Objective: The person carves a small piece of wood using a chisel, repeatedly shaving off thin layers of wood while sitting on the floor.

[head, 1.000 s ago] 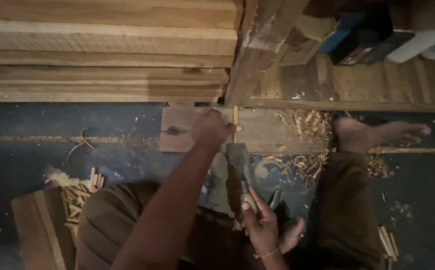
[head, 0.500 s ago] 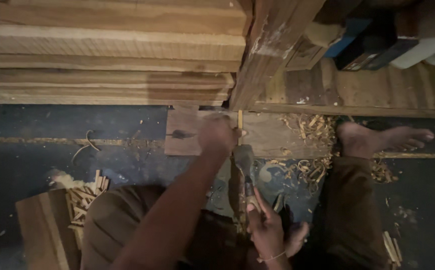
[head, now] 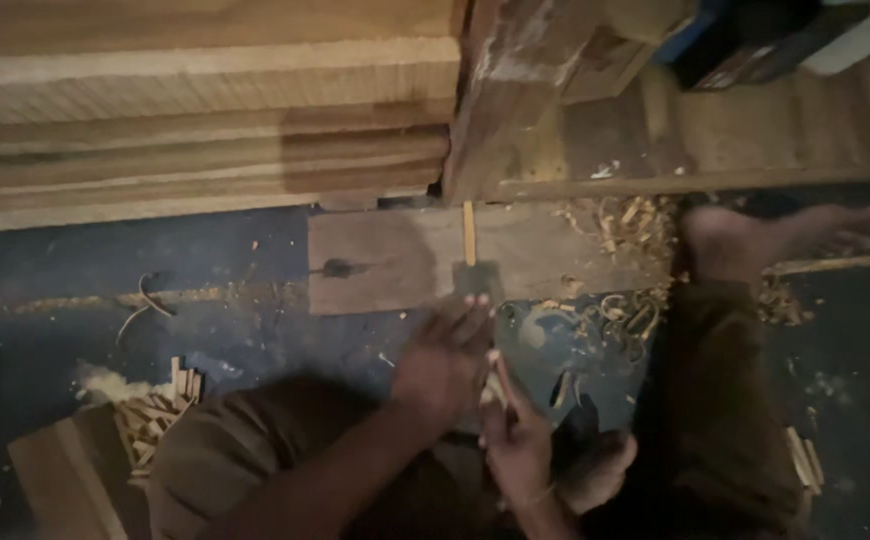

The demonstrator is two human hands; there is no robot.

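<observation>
I was mid-shaving: my left hand [head: 445,360] gripped the blade [head: 477,282] over a thin wooden stick [head: 469,232], my right hand [head: 515,440] pinched its near end; next called for steady pressure.

Dim, warm light from above brightens the stacked planks [head: 205,110]; the floor [head: 105,260] lies shadowed, everything softly blurred.

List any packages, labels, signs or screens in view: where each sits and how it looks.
Blue and dark box-like item: top right, on the wooden ledge; too blurred to tell its kind.
White slanted oblong object: top right corner, partly cut off.
No signs or screens visible.
</observation>
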